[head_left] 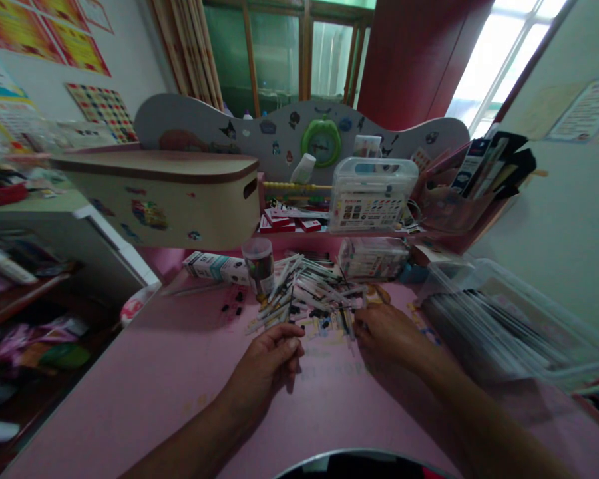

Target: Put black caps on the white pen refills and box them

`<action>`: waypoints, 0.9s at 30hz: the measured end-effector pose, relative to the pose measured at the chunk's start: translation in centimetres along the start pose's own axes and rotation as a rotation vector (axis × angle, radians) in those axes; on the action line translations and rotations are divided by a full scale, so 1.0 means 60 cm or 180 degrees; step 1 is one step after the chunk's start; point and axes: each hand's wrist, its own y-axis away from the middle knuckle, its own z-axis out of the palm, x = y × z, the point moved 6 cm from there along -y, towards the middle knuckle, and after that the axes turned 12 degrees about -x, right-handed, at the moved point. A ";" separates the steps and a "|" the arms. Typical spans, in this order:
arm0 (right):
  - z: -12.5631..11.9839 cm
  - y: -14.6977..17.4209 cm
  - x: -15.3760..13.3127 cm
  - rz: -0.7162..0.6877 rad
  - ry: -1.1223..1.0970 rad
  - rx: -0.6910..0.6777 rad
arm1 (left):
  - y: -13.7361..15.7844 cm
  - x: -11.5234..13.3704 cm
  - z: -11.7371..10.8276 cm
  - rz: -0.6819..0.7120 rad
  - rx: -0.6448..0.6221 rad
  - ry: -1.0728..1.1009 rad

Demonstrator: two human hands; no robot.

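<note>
My left hand (pixel 274 356) is above the pink desk, just in front of a loose pile of slim white pens (pixel 309 283). Its thumb and fingers are closed together, with a small dark bit at the fingertips that may be a cap on the desk behind. At the pile's right edge my right hand (pixel 382 329) reaches down with curled fingers; what they pinch is hidden. Small black caps (pixel 319 313) are scattered along the front of the pile. A clear plastic cup (pixel 258 266) with dark contents stands at the pile's left.
To the right, a clear tray (pixel 499 326) contains many slim dark-tipped sticks. A long box (pixel 217 267) lies left of the cup. Behind are a clear marker case (pixel 374 199), a lidded cream bin (pixel 180 206) and a green clock (pixel 321 142). More black bits (pixel 238 311) lie left.
</note>
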 end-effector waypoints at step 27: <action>-0.078 0.061 0.023 -0.0137 -0.0279 0.1060 | 0.000 -0.003 0.003 -0.0021 -0.0087 0.0008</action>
